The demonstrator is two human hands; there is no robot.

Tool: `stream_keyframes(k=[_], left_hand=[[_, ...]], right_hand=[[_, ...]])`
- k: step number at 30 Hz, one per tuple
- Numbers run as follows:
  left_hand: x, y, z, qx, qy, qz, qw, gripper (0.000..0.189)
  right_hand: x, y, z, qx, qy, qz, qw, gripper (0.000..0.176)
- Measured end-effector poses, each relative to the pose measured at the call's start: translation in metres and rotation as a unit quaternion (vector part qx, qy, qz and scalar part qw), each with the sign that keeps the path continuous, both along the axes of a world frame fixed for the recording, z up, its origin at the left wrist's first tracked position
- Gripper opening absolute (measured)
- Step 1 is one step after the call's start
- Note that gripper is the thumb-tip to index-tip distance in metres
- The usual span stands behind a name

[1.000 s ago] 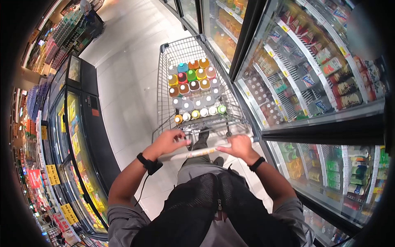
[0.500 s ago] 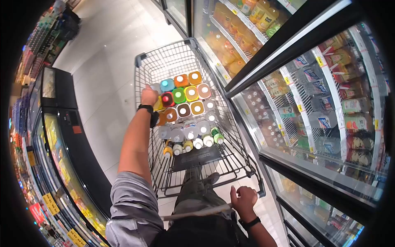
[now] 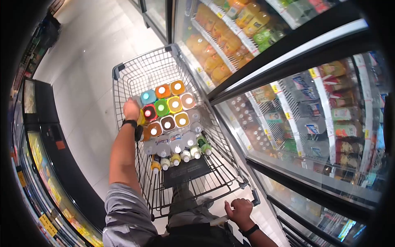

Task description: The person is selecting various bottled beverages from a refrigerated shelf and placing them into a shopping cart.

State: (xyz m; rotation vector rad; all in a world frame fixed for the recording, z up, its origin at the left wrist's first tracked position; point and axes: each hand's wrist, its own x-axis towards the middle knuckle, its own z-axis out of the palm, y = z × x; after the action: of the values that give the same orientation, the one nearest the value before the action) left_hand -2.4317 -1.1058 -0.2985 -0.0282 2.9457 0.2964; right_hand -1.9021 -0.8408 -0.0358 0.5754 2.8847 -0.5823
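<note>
My left hand (image 3: pixel 131 110) reaches into the shopping cart (image 3: pixel 118 74), closed at the left end of the bottle rows. Its fingers curl over what looks like a clear-topped bottle (image 3: pixel 138 99), mostly hidden by the hand. Close beside it are a blue bottle (image 3: pixel 147 96), a red bottle (image 3: pixel 149 112) and the edge of a yellow one. Other bottles stand upright in rows, among them a green bottle (image 3: pixel 162 107). Clear bottles (image 3: pixel 177 144) and smaller white-capped bottles (image 3: pixel 186 155) lie nearer me. My right hand (image 3: pixel 239 210) is wrapped round the cart handle (image 3: pixel 219 221), close to its right end.
Glass-door fridges (image 3: pixel 232 103) with shelved drinks line the right side, close to the cart. A black chest freezer (image 3: pixel 70 152) with yellow packages runs along the left. Pale floor tiles (image 3: pixel 96 49) stretch ahead between them.
The cart and its bottles sit farther left and slightly lower in view. My left hand remains at the left end of the rows, and my right hand remains on the handle.
</note>
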Motion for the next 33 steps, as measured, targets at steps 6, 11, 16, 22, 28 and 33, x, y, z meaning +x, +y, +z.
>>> stream_keyframes(k=[6,11,16,22,28,33], left_hand=[[0.015,0.014,0.084,0.035,0.047,0.007,0.998,0.03],[0.039,0.003,0.168,0.071,0.147,-0.028,0.986,0.033],[0.105,0.012,0.299,0.138,0.167,-0.032,0.976,0.033],[0.212,0.034,0.429,0.252,0.183,-0.105,0.944,0.029],[0.333,0.065,0.506,0.377,0.09,-0.288,0.876,0.018],[0.45,0.057,0.497,0.525,-0.053,-0.281,0.802,0.011]], right_hand=[[-0.003,-0.001,0.007,0.021,0.082,-0.001,0.996,0.035],[0.005,-0.003,0.006,0.016,0.059,-0.023,0.998,0.039],[0.017,-0.004,-0.011,0.042,0.231,-0.025,0.972,0.036],[0.026,0.003,0.001,-0.063,0.278,-0.035,0.958,0.029],[0.056,0.022,0.047,-0.185,0.373,-0.106,0.903,0.042],[0.108,0.121,0.106,-0.131,0.499,-0.289,0.806,0.03]])
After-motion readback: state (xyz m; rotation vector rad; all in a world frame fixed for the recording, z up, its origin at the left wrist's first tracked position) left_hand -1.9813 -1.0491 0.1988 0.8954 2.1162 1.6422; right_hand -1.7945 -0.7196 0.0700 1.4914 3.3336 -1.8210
